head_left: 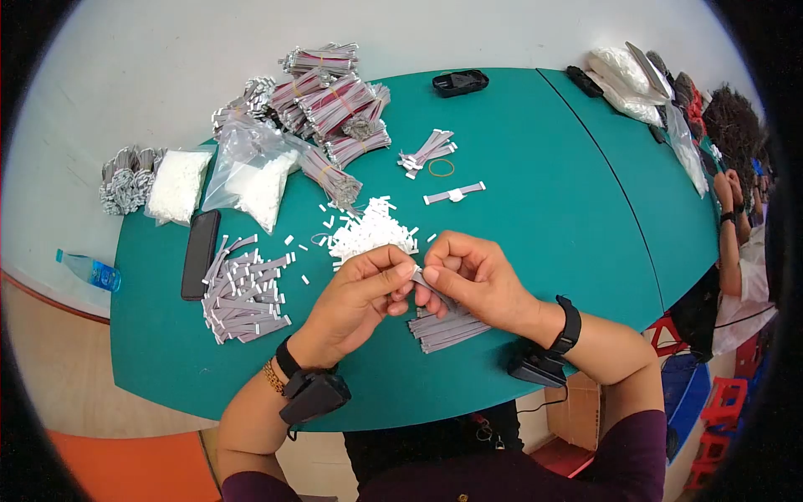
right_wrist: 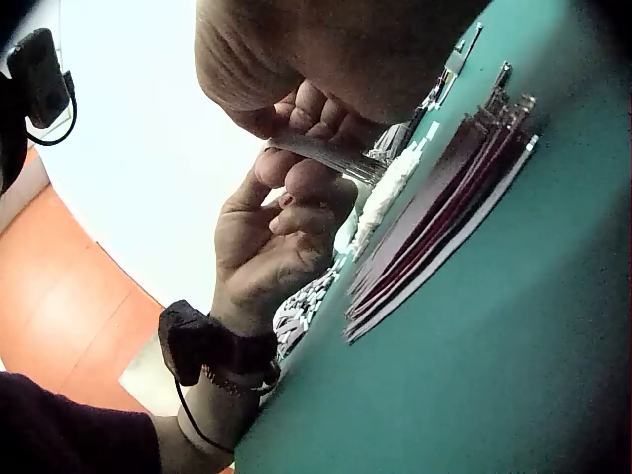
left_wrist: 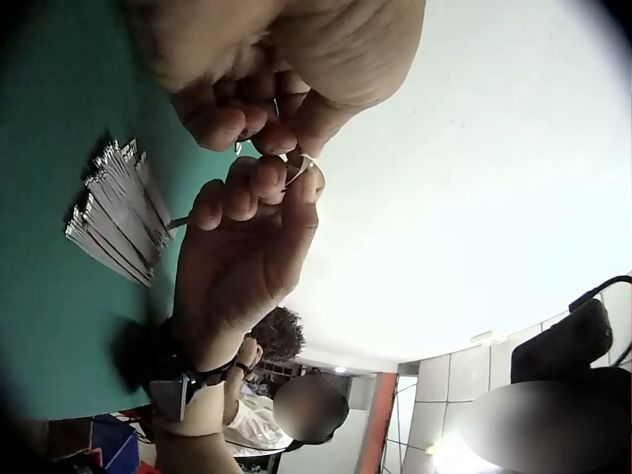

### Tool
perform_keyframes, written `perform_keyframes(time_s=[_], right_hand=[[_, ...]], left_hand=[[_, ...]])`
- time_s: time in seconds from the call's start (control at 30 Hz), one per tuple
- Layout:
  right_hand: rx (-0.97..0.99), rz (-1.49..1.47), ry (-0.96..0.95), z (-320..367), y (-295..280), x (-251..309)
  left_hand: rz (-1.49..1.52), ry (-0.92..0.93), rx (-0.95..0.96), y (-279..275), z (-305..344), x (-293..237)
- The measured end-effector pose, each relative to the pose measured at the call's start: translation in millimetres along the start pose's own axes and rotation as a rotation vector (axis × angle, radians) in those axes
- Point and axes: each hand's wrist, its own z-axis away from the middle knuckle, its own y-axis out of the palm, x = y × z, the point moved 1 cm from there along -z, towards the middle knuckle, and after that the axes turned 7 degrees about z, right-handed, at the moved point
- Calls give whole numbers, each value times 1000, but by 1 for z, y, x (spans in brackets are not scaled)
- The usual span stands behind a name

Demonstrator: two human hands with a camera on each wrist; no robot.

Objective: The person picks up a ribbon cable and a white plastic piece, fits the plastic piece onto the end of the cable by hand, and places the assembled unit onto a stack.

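Above the smooth green table (head_left: 544,209), the bare left hand (head_left: 355,301) and bare right hand (head_left: 489,280) are pinching a flat grey ribbon cable (right_wrist: 331,156), each grip pressing thumb against fingers. It's looking light and bendy, likely creasing easily; I'd be holding its flat faces near the end.

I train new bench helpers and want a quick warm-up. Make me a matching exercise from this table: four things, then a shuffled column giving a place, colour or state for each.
Things
1. Rubber band
2. Phone
3. Grey strip
4. Heap of small loose pieces

Descriptions
A. White
B. Pinched by the left hand and right hand
C. Lying as an open loop
D. Just left of the pile of short cables, in the head view

Pairs: 1-C, 2-D, 3-B, 4-A
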Motion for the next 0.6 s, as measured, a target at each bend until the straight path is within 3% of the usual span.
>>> perform_keyframes(time_s=[0.23,0.6], right_hand=[[-52,28,-16,2,3,1],[-59,75,-15,3,4,0]], left_hand=[[-54,81,-13,-2,0,4],[-418,328,-73,4,2,5]])
